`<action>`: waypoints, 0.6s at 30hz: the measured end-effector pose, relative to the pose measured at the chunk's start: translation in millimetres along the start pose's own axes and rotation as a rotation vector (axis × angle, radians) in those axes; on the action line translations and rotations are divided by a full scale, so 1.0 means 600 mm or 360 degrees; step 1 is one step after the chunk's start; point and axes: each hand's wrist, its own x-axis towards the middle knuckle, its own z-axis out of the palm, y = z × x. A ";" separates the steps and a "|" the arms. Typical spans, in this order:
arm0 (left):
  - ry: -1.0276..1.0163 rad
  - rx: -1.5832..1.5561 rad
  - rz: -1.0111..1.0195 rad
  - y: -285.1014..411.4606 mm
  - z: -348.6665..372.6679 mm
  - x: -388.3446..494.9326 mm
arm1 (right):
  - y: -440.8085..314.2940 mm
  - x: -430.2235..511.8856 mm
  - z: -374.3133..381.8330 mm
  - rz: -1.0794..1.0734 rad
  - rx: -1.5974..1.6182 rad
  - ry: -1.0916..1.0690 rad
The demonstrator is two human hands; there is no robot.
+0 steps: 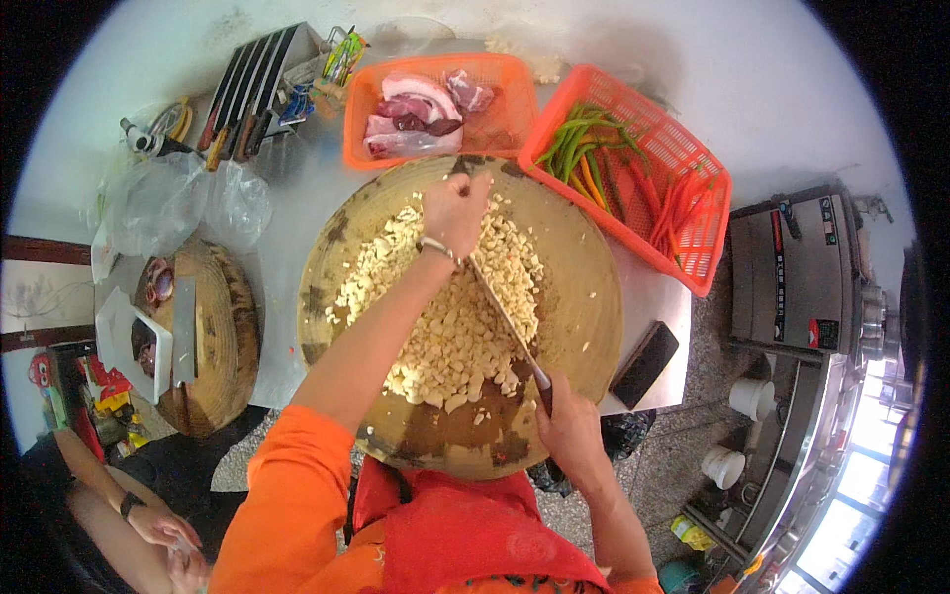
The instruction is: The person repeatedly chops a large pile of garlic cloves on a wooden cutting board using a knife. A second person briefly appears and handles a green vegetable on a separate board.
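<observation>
My right hand (575,427) grips the dark handle of a kitchen knife (503,315). Its blade slants up and left across a heap of coarsely chopped garlic (445,334), edge-on to the view. At the blade's far end is my left hand (454,211), curled, with its wrist over the tip area. The wrist hides whether those fingers hold or only touch the blade. All this rests on a large round wooden chopping block (586,297), stained dark in places. Small garlic bits lie scattered around the heap.
Behind the block stand an orange basket (512,111) of raw meat and another basket (701,223) of green and red chillies. A phone (644,364) lies right. Leftward are a smaller block (223,341) with a cleaver (184,330), a knife rack (252,82) and a seated person's hands (174,534).
</observation>
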 end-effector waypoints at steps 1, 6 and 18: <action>0.0093 -0.0047 0.0090 -0.002 0.000 -0.004 | -0.001 -0.001 0.001 -0.0007 0.0006 0.0005; 0.0069 -0.0050 -0.0020 -0.009 -0.013 -0.010 | -0.018 -0.024 0.008 -0.0239 0.0102 0.0214; -0.0102 0.0019 0.0100 -0.013 0.002 -0.027 | 0.000 -0.057 0.042 -0.0110 0.0041 0.0016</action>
